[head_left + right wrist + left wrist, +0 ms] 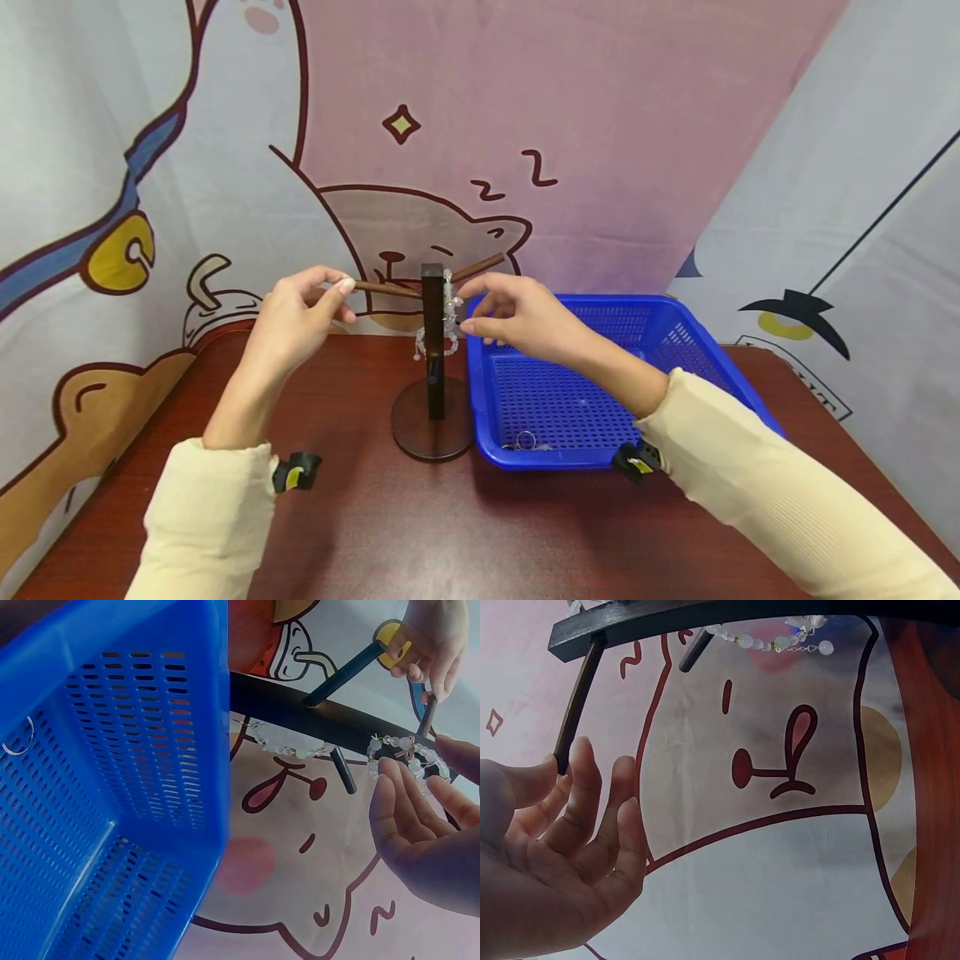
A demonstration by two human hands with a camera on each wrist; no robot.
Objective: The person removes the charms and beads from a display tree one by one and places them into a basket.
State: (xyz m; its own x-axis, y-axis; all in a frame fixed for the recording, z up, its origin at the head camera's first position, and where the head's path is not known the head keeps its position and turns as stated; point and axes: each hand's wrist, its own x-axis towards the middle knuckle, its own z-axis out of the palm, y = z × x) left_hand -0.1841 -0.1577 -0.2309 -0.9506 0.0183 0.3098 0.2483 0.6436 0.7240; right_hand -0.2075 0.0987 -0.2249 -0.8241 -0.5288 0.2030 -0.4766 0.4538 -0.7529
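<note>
A dark wooden jewelry stand (433, 333) with round base rises upright on the table, pegs sticking out sideways. My left hand (292, 312) pinches the tip of its left peg (386, 288) between thumb and fingers, as the left wrist view also shows. A clear beaded bracelet (409, 744) hangs near the top of the post. My right hand (517, 312) is at that bracelet, thumb and fingers spread apart, fingertips right at the beads. Lower on the stand hangs another beaded bracelet (289, 744), its pale beads and end chain visible in the left wrist view.
A blue plastic basket (480, 400) stands just right of the stand, close to its base, below my right forearm. A thin ring (527, 438) lies in its near left corner with other small pieces. Behind the reddish-brown table (360, 517) hangs a cartoon-printed cloth (637, 125).
</note>
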